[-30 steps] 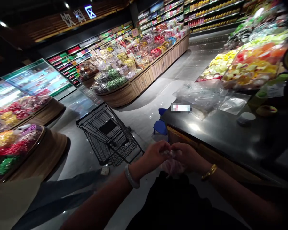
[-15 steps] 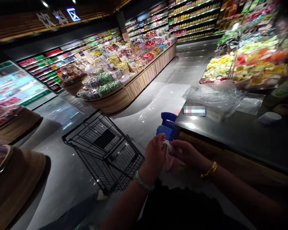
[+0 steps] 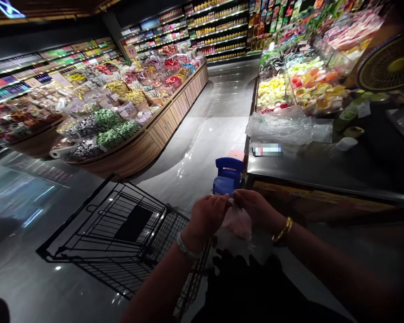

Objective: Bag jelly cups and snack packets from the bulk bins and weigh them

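Both hands meet in front of my body at the neck of a thin, pale pinkish plastic bag (image 3: 237, 223). My left hand (image 3: 209, 216), with a silvery bracelet at the wrist, closes its fingers on the bag's gathered top. On the other side my right hand (image 3: 256, 208), below which a gold bangle sits on the wrist, pinches the same top. The bag hangs down beneath the fingers; what it contains is too dark to make out. A black wire shopping cart (image 3: 134, 229) stands left of my forearm.
Beyond my hands is a small blue chair (image 3: 228, 172) beside a dark counter (image 3: 309, 163). Clear plastic bags (image 3: 279, 128) and a phone-like object (image 3: 267, 149) lie on that counter, sweets (image 3: 319, 87) behind. At left, a wooden display stand (image 3: 155, 143) carries wrapped goods.
The view has swung to the right, so the cart and displays sit further left. My hands have drawn closer together at the bag's top, and its lower part shows more fully.
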### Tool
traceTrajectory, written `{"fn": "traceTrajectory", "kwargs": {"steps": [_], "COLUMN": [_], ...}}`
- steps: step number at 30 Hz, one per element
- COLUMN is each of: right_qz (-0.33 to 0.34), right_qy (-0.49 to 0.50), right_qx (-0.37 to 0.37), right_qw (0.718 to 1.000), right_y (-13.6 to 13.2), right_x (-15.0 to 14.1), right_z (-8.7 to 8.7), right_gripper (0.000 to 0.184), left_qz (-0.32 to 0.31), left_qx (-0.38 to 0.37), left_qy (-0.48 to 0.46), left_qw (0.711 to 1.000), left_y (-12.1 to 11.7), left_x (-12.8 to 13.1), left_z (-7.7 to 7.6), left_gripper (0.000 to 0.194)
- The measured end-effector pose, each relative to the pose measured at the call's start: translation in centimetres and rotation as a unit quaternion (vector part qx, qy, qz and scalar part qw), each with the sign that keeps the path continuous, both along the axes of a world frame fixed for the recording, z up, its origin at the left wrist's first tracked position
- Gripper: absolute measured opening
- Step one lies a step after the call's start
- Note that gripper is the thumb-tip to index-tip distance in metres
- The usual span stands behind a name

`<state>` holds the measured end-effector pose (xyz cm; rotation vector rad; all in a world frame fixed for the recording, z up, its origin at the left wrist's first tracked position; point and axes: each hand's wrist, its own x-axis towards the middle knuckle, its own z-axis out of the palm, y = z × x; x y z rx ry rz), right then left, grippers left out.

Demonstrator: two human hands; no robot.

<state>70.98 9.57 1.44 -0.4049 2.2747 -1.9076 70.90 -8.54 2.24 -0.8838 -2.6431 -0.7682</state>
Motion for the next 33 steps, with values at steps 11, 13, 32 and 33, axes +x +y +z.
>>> {"fn": "traceTrajectory", "kwargs": {"steps": [11, 13, 32, 33], "right_qz": [-0.080, -0.050, 0.194, 0.175], "right_qy": [0.060, -0.020, -0.055, -0.087], "right_qx": [-0.052, -0.132, -0.119, -0.108], "right_qw": [0.994, 0.990, 0.972, 0.975], "right_y": [-3.4, -5.2, -11.6, -10.2], "right_x": [-1.6, -2.2, -6.3, -6.2], "right_z": [5.0, 3.5, 1.4, 0.3], "right_gripper": [0.042, 0.044, 0.042, 0.043], "left_qz": [0.022, 0.055, 0.441, 0.479], "left_qx": [-0.017, 0.064, 0.136, 0.177], "left_qy": [0.140, 0.064, -0.165, -0.191], "left_qw": [0.990, 0.994, 0.872, 0.839], "left_y": [-9.6, -10.5, -20.8, -21.6], "left_x": [-1.3, -1.2, 5.6, 6.5], "left_z": [9.0, 7.2, -2.6, -3.8], "left_gripper": [0.008, 0.011, 0.027, 0.028]}}
